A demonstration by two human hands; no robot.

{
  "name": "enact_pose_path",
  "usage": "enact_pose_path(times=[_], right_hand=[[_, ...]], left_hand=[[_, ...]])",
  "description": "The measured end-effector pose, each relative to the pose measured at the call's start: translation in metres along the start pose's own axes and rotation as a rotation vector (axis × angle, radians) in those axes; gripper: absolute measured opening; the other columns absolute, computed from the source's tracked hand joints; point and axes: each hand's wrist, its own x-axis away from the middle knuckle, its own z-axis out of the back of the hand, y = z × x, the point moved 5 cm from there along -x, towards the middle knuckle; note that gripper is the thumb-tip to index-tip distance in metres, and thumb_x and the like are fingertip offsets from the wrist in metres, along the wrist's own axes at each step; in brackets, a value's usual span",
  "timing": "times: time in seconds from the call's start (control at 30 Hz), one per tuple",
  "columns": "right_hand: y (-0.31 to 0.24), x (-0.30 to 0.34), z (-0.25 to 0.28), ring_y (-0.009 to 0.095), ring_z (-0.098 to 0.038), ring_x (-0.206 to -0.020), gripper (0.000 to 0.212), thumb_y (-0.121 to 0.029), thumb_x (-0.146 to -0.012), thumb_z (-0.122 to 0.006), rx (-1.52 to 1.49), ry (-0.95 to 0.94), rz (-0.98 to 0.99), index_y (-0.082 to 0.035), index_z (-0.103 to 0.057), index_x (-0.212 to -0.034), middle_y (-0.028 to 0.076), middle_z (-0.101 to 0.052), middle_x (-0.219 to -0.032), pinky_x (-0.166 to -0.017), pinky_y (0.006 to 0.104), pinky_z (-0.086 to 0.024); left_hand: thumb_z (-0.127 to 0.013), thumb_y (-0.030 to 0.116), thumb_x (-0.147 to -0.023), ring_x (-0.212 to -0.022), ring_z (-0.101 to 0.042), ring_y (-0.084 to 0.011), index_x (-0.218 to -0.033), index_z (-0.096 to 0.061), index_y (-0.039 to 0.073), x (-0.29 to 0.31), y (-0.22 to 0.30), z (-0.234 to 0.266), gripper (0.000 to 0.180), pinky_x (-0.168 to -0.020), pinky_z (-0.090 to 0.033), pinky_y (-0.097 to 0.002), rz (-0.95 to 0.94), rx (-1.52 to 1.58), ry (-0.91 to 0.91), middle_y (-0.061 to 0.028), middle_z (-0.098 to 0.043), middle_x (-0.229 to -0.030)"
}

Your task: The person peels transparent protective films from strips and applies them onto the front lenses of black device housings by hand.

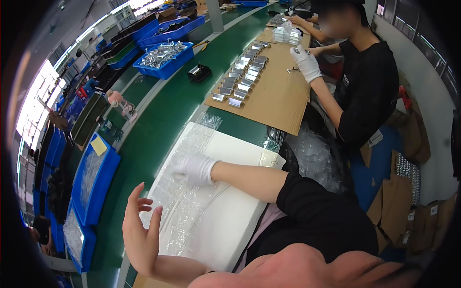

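Observation:
A white board or flat box (235, 192) lies before me on the green bench. Crumpled clear plastic film (185, 221) stretches along its left part. My right hand (194, 169), in a white glove, rests on the film with its fingers curled in, seemingly gripping it; the fingertips are partly hidden. My left hand (143, 230) is bare and raised over the board's near left edge. Its fingers are spread and it holds nothing.
Ahead, a cardboard sheet (276, 91) bears rows of shiny metal pieces (247, 82). A co-worker's gloved hand (306, 63) is beside it. Left are a blue bin of metal parts (165, 67), a black block (199, 73), bottles (122, 105) and blue trays (98, 192). Plastic bags (312, 153) hang right.

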Motion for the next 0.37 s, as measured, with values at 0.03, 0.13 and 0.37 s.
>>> enact_pose_path(times=[0.03,0.13,0.37], right_hand=[[0.004,0.0,-0.002,0.037,-0.067,-0.083,0.024,-0.027,-0.092,-0.057,-0.026,0.006,0.001,-0.01,-0.07,-0.103,0.014,-0.072,-0.096,-0.076,0.0441,-0.054],[-0.001,-0.001,0.004,0.036,-0.067,-0.084,0.023,-0.027,-0.09,-0.059,-0.056,-0.006,-0.041,-0.01,-0.07,-0.102,0.014,-0.072,-0.096,-0.077,0.0435,-0.054],[0.0,0.003,0.008,0.034,-0.068,-0.086,0.022,-0.026,-0.088,-0.064,-0.092,0.048,-0.044,-0.011,-0.07,-0.103,0.013,-0.073,-0.098,-0.082,0.0417,-0.055]], left_hand=[[-0.074,0.011,-0.088,-0.093,-0.067,-0.0241,-0.138,-0.057,0.007,-0.001,0.001,-0.001,0.052,-0.076,-0.055,-0.0334,0.0,0.005,-0.005,-0.0145,-0.07,-0.103],[-0.073,0.011,-0.089,-0.093,-0.067,-0.0248,-0.138,-0.057,0.007,-0.001,0.001,-0.001,0.052,-0.077,-0.055,-0.0332,0.001,0.017,-0.017,-0.0144,-0.07,-0.105],[-0.071,0.01,-0.091,-0.095,-0.065,-0.0276,-0.14,-0.056,0.008,-0.002,-0.002,-0.005,0.051,-0.084,-0.053,-0.0319,-0.089,0.059,-0.067,-0.0134,-0.068,-0.11]])
